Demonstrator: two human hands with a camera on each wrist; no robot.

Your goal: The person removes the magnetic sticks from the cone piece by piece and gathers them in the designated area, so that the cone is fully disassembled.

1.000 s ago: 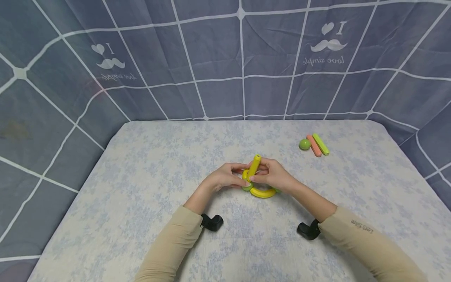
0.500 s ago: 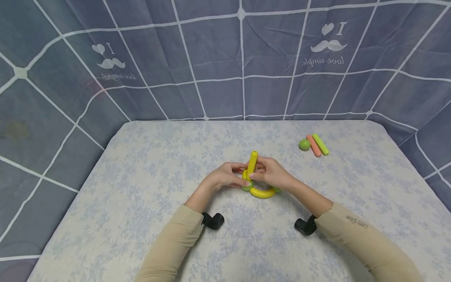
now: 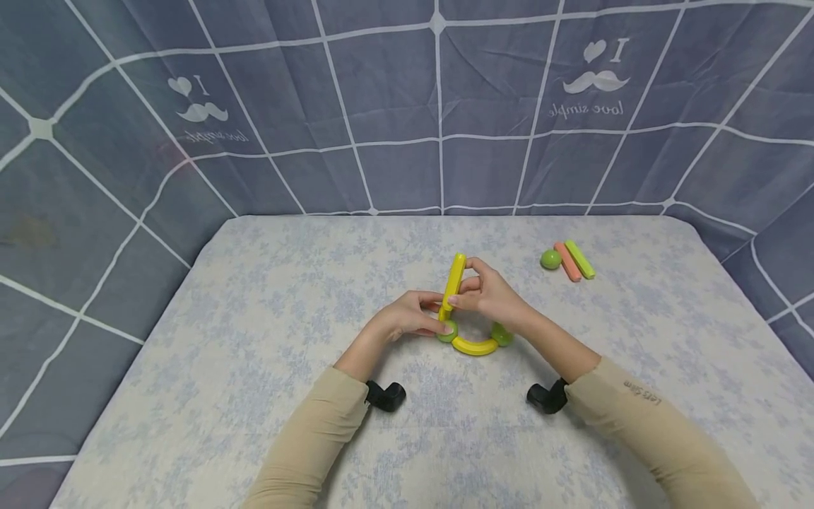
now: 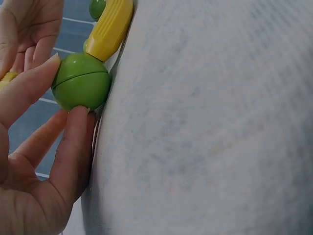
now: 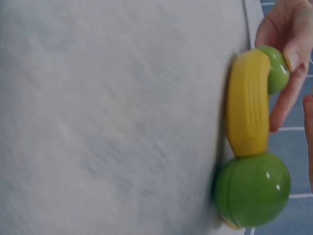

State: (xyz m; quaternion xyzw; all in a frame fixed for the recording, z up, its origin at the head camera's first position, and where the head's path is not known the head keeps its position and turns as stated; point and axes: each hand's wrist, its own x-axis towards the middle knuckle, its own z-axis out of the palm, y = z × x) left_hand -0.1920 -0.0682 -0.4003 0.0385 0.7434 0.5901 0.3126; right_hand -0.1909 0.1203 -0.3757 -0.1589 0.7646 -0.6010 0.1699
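Observation:
My left hand (image 3: 408, 316) pinches a glossy green ball (image 3: 447, 332) between thumb and fingers at the table's middle. A curved yellow piece (image 3: 475, 346) joins that ball to a second green ball (image 3: 502, 334) on the right. My right hand (image 3: 494, 297) pinches the lower part of a straight yellow rod (image 3: 455, 274), which stands tilted above the held ball. A short yellow part (image 3: 443, 314) shows below the rod; whether they join I cannot tell. In the left wrist view, the thumb and fingertips press the ball (image 4: 81, 83) from opposite sides. The right wrist view barely shows the right hand's fingers (image 5: 309, 137).
A loose green ball (image 3: 550, 259), an orange stick (image 3: 568, 261) and a lime stick (image 3: 580, 259) lie together at the back right of the patterned tablecloth (image 3: 305, 283). A blue-grey curtain (image 3: 394, 92) hangs behind the table and along both sides.
My right hand has moved away from me with the yellow rod, which now stands farther back. More of the right green ball shows. The left hand keeps its hold on the other ball.

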